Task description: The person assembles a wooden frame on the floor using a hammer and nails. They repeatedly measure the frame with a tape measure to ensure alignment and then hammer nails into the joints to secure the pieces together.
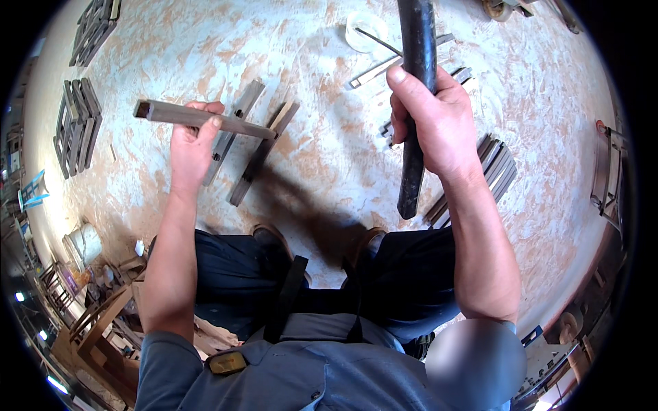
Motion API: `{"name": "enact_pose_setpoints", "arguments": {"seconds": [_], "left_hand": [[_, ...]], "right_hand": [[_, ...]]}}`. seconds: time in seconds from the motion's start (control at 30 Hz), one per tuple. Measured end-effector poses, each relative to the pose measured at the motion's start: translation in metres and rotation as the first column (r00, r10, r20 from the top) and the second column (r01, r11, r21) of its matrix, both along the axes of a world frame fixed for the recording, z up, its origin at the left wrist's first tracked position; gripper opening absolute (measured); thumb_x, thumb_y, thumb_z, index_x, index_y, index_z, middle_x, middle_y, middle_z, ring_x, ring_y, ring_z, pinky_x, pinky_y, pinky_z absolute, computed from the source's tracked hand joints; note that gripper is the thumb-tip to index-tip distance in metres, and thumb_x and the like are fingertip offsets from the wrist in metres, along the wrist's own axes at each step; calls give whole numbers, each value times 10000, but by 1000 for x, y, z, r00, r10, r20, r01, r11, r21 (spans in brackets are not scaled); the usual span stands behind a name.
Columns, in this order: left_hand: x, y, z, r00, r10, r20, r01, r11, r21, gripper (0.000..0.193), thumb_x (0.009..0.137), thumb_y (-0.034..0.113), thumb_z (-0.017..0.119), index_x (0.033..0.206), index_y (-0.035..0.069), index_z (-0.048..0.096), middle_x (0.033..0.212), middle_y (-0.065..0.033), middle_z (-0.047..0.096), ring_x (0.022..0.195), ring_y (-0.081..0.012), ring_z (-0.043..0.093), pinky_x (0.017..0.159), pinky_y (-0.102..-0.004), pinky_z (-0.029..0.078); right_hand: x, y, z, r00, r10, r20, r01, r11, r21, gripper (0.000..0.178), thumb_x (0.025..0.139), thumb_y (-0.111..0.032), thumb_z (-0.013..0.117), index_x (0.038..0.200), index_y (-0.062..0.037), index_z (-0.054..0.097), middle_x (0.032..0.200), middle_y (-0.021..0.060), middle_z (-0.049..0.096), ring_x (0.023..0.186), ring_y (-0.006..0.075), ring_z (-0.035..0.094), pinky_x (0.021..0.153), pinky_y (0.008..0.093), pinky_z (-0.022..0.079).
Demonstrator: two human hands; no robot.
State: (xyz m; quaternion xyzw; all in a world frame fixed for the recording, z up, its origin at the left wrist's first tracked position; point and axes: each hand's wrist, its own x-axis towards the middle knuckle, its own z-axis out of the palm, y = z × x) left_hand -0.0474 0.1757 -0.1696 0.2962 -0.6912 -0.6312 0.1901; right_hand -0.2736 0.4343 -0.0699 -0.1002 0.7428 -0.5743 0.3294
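Observation:
My left hand (192, 154) grips a grey-brown wooden bar (168, 113) between thumb and fingers, with a dark recess showing at its left end. The bar's right end overlaps a dark wooden rail (257, 164) on the floor; I cannot tell whether they are joined. Just left of that rail lies a second wooden rail (250, 99) with dark slots. My right hand (442, 127) is wrapped round a thick black rod (418, 38), held upright in the picture. Its top end runs out of view, so its full shape is hidden.
Slatted wooden frames (79, 127) lie at the left. A bundle of wooden strips (497, 168) rests on the floor beyond my right forearm. A whitish tub (358, 41) with a dark stick stands ahead. Wooden furniture parts (103, 329) crowd the lower left.

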Motion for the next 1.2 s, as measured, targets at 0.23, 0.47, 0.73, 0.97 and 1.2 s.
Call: {"name": "enact_pose_setpoints", "arguments": {"seconds": [0.23,0.47,0.73,0.97,1.2], "left_hand": [[12,54,5,995,-4,99,26,974,-226,290,871,-14,611,1148,4,526,1131,-94,602,1044,-160,573,913,-297,468],[5,54,4,999,-1,55,16,962,-273,263,837,-7,655,1083,20,566,1041,-90,643,938,-190,631,835,-307,497],[16,53,3,999,16,41,0,933,-360,245,833,19,671,1058,30,575,966,-101,645,876,-205,630,776,-298,499],[19,45,4,919,-203,337,385,640,-665,267,878,29,601,1137,32,536,1052,-107,626,973,-195,616,861,-332,482],[8,53,12,986,-143,81,163,793,-587,305,856,52,622,1145,12,532,1090,-115,613,1013,-237,594,908,-343,462]], "right_hand": [[8,2,11,969,192,-157,-188,981,39,309,833,-299,741,951,-32,640,645,-38,537,607,65,496,558,248,435],[10,-6,67,748,444,-494,-432,890,145,304,813,-181,716,1061,-36,614,735,145,618,659,304,629,625,379,508],[17,-5,114,593,660,-462,-574,748,332,242,836,-229,693,978,-61,593,712,136,626,659,368,636,608,442,513],[22,-13,139,510,673,-536,-595,726,344,314,826,-285,708,1014,-68,579,754,122,645,667,343,650,580,409,533],[33,-25,134,388,783,-486,-634,610,475,315,865,-330,659,974,-57,543,739,150,637,658,371,641,559,449,517]]}}
